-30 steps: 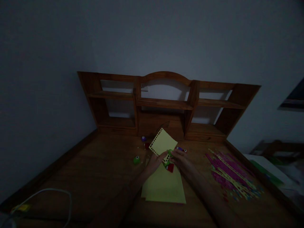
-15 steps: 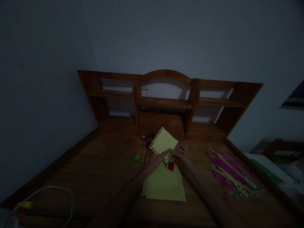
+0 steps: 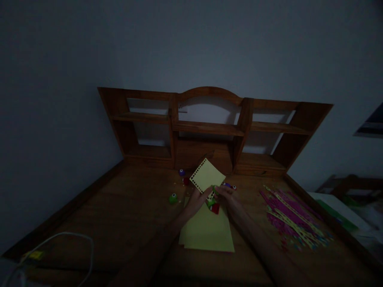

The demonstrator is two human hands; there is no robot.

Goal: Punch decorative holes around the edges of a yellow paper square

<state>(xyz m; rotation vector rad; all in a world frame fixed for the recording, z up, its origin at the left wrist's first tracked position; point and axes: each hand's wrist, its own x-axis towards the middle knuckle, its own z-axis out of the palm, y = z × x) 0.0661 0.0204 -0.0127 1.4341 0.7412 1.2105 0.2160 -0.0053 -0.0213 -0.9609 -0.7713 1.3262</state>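
Note:
A yellow paper sheet (image 3: 207, 174) with rows of punched holes along two edges is tilted up in front of me. My left hand (image 3: 196, 200) pinches its lower corner. My right hand (image 3: 227, 195) has its fingers closed around a small green craft punch (image 3: 214, 189) at the sheet's lower right edge, partly hidden by the fingers. Just below, another green punch (image 3: 211, 202) and a red punch (image 3: 215, 208) lie on a stack of yellow paper (image 3: 207, 235). The dim light blurs fine detail.
On the wooden desk sit a purple punch (image 3: 181, 172), a red one (image 3: 186, 181), a green one (image 3: 172, 198) and purple ones (image 3: 227, 185) at right. Pink and yellow punched strips (image 3: 290, 215) lie right. A white cable (image 3: 72, 234) loops at lower left; a wooden shelf (image 3: 209, 128) stands behind.
Little differs. The sheet and both hands sit very slightly higher and to the right, with the green punch still at the sheet's edge.

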